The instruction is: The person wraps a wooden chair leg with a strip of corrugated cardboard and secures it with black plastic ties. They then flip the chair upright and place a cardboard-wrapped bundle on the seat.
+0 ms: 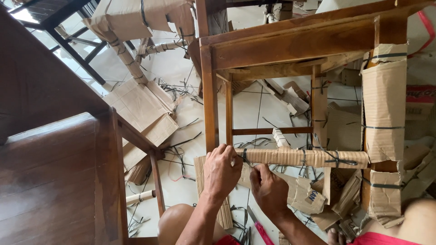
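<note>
Item: lower rung (299, 157) of a wooden chair frame (290, 45), running crosswise just ahead of my knees and now sheathed in ribbed cardboard from the left leg to the right. I am gripping its left end with my left hand (221, 171), fingers clenched around the wrap where a black strap (245, 156) circles it; my right hand (269, 189) is pinching at the underside just beside it, closed on what looks like the strap's tail, though I cannot tell for certain. Progress, as I am judging it: rung covered, one tie (338, 159) already knotted near the right end, the left tie being finished. The right leg is wearing a cardboard sleeve (385, 109) bound by three straps; the left leg (209, 100) and the upper thin rung (268, 131) are standing bare, so wrapping looks partly done. Containers: none in view holding anything. Around: cardboard offcuts (141, 109) and loose strap ends lying scattered on the tiled floor (250, 109), a red-handled cutter (261, 229) lying under my right wrist, another wrapped chair (127, 22) behind, and a dark wooden table (50, 177) at my left.
</note>
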